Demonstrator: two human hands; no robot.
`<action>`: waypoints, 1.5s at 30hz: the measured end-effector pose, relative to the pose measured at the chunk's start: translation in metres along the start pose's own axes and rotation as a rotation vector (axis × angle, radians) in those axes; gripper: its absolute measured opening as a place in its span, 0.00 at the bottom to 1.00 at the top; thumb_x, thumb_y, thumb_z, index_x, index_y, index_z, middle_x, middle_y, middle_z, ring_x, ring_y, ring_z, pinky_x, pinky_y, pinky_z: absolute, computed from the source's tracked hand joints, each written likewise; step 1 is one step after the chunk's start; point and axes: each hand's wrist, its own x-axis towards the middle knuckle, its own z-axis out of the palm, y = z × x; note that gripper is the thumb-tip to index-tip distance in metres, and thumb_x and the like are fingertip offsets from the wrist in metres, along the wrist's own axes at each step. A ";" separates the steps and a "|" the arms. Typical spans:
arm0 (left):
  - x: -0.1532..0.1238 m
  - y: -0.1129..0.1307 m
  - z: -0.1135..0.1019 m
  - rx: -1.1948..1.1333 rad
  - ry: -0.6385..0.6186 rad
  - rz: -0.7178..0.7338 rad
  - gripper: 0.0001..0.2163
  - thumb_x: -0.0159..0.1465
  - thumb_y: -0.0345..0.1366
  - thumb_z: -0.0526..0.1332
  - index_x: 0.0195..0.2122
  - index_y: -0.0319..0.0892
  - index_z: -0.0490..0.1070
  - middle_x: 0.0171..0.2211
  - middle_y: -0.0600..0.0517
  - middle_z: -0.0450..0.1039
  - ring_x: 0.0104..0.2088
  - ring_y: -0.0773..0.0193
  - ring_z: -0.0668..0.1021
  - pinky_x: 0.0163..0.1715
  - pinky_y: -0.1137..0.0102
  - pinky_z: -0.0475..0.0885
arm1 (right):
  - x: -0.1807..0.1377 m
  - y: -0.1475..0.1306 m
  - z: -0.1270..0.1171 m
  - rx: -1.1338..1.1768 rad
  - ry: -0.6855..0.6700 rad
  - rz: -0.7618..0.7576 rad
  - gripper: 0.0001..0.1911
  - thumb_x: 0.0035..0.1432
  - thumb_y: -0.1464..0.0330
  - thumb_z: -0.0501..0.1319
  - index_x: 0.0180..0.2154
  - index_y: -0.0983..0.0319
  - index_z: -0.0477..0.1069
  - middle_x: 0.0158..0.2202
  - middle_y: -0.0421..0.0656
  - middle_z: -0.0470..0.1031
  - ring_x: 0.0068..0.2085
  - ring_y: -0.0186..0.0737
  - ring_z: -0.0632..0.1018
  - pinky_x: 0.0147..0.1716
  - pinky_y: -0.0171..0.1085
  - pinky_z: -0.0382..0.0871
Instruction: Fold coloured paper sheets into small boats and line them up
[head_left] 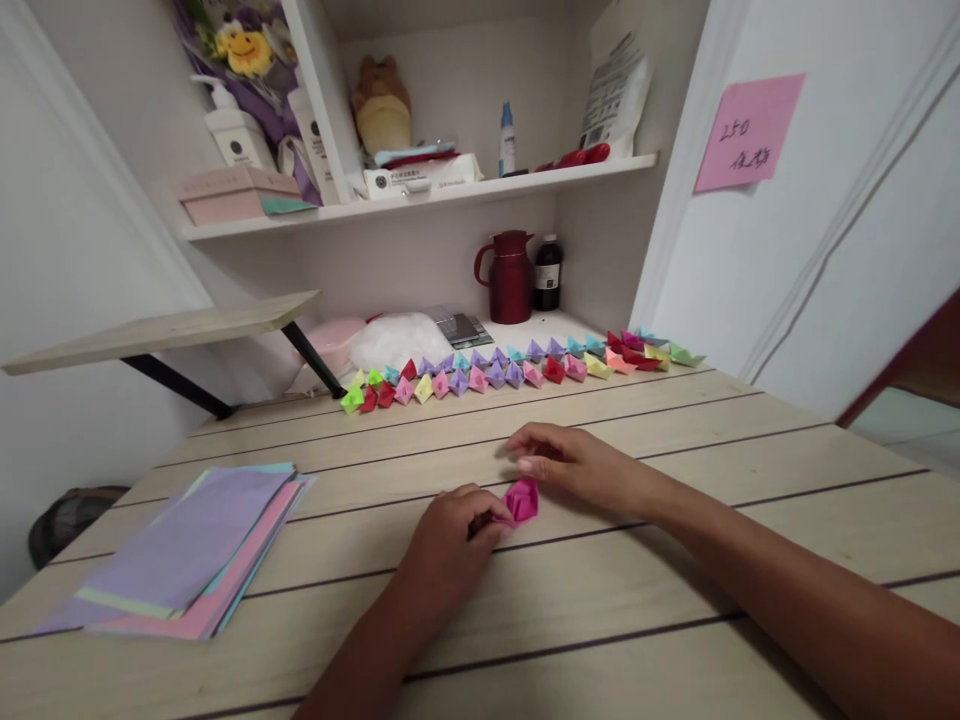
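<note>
A small magenta folded paper boat is at the middle of the wooden table. My left hand pinches its left side between thumb and fingers. Just above and to the right of the boat is my right hand, fingers loosely bent and apart, with nothing seen in them. Whether its thumb touches the paper I cannot tell. At the left of the table lies a stack of coloured paper sheets, lilac on top, with pink, blue and yellow edges showing.
Several folded paper boats in many colours line the table's back. Behind them stand a red jug and a dark bottle. A small raised wooden shelf on black legs is at the left, under a white wall shelf.
</note>
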 end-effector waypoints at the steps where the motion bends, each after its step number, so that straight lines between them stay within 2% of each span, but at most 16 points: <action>1: 0.000 0.000 -0.001 -0.020 -0.004 -0.005 0.05 0.57 0.28 0.60 0.31 0.43 0.75 0.29 0.55 0.74 0.30 0.66 0.72 0.33 0.72 0.65 | -0.001 -0.001 -0.003 0.046 -0.005 -0.012 0.15 0.58 0.61 0.60 0.47 0.58 0.71 0.46 0.44 0.73 0.45 0.42 0.74 0.43 0.39 0.68; 5: -0.002 -0.001 -0.002 -0.028 -0.003 0.013 0.06 0.58 0.29 0.59 0.30 0.44 0.75 0.30 0.55 0.74 0.32 0.65 0.73 0.35 0.71 0.65 | -0.004 -0.006 -0.009 0.066 -0.068 -0.078 0.18 0.53 0.61 0.65 0.47 0.54 0.71 0.54 0.45 0.65 0.54 0.46 0.69 0.50 0.43 0.65; 12: -0.004 -0.006 0.001 0.085 0.007 0.105 0.07 0.62 0.30 0.58 0.34 0.48 0.76 0.34 0.55 0.75 0.38 0.64 0.74 0.43 0.68 0.61 | -0.004 -0.005 -0.006 0.016 -0.229 -0.120 0.16 0.50 0.64 0.68 0.43 0.55 0.74 0.52 0.44 0.67 0.52 0.43 0.70 0.53 0.43 0.64; 19: -0.004 -0.007 0.001 0.128 -0.007 0.120 0.08 0.64 0.33 0.57 0.37 0.48 0.76 0.35 0.54 0.75 0.38 0.63 0.74 0.42 0.67 0.61 | -0.002 -0.001 -0.002 -0.089 -0.172 -0.164 0.05 0.55 0.69 0.63 0.36 0.58 0.76 0.45 0.44 0.73 0.47 0.42 0.74 0.50 0.41 0.66; 27: -0.004 -0.007 0.000 0.142 -0.017 0.144 0.09 0.64 0.32 0.57 0.38 0.50 0.76 0.35 0.55 0.75 0.38 0.63 0.74 0.42 0.67 0.61 | -0.003 -0.004 0.005 -0.137 -0.154 -0.182 0.08 0.53 0.71 0.64 0.38 0.57 0.75 0.48 0.45 0.72 0.50 0.43 0.73 0.50 0.42 0.66; 31: -0.004 -0.005 0.001 0.147 -0.013 0.141 0.08 0.64 0.32 0.57 0.36 0.48 0.76 0.35 0.54 0.75 0.38 0.63 0.74 0.43 0.67 0.61 | -0.003 -0.007 0.009 -0.170 -0.142 -0.207 0.05 0.52 0.73 0.64 0.32 0.58 0.75 0.46 0.44 0.73 0.49 0.43 0.73 0.49 0.41 0.66; 38: -0.003 -0.001 0.003 0.159 0.057 0.051 0.03 0.61 0.32 0.59 0.34 0.46 0.72 0.27 0.57 0.73 0.32 0.64 0.72 0.39 0.69 0.63 | -0.002 -0.004 0.015 -0.206 -0.089 -0.187 0.08 0.54 0.76 0.60 0.27 0.59 0.73 0.42 0.43 0.76 0.45 0.42 0.75 0.46 0.40 0.66; 45: 0.005 0.009 0.009 0.272 -0.016 0.116 0.04 0.63 0.31 0.57 0.32 0.44 0.69 0.33 0.55 0.74 0.35 0.64 0.73 0.39 0.68 0.61 | 0.000 -0.003 0.015 -0.260 -0.121 -0.235 0.07 0.53 0.77 0.60 0.29 0.59 0.72 0.39 0.44 0.77 0.42 0.42 0.75 0.43 0.40 0.67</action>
